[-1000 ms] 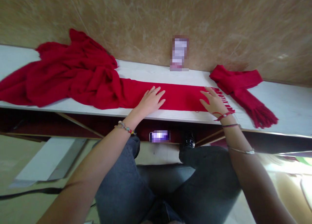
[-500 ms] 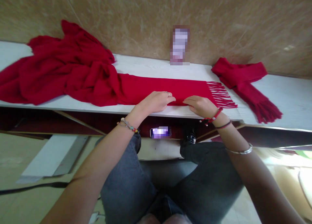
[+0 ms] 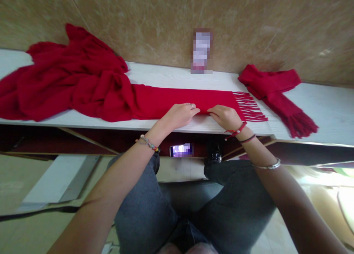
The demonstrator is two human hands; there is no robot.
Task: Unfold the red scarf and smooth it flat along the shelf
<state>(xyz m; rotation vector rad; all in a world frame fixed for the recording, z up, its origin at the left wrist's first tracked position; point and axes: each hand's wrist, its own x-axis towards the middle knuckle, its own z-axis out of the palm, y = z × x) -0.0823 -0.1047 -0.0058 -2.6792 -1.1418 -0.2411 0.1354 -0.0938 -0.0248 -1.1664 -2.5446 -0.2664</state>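
Observation:
A long red scarf [image 3: 177,98] lies flat along the white shelf [image 3: 166,77], its fringe [image 3: 250,106] at the right end. My left hand [image 3: 177,115] and my right hand [image 3: 225,117] sit close together at the scarf's near edge, fingers curled and pinching the fabric. The scarf's left part runs into a heap of red cloth [image 3: 66,84].
A second red scarf [image 3: 276,90], folded, lies at the shelf's right. A blurred small object [image 3: 201,51] stands against the marble wall. A phone [image 3: 181,150] sits under the shelf, above my knees. A white board [image 3: 55,178] lies on the floor at left.
Both hands lay flat and apart on the scarf; they have come together at its near edge and closed on the fabric. The view shifted slightly.

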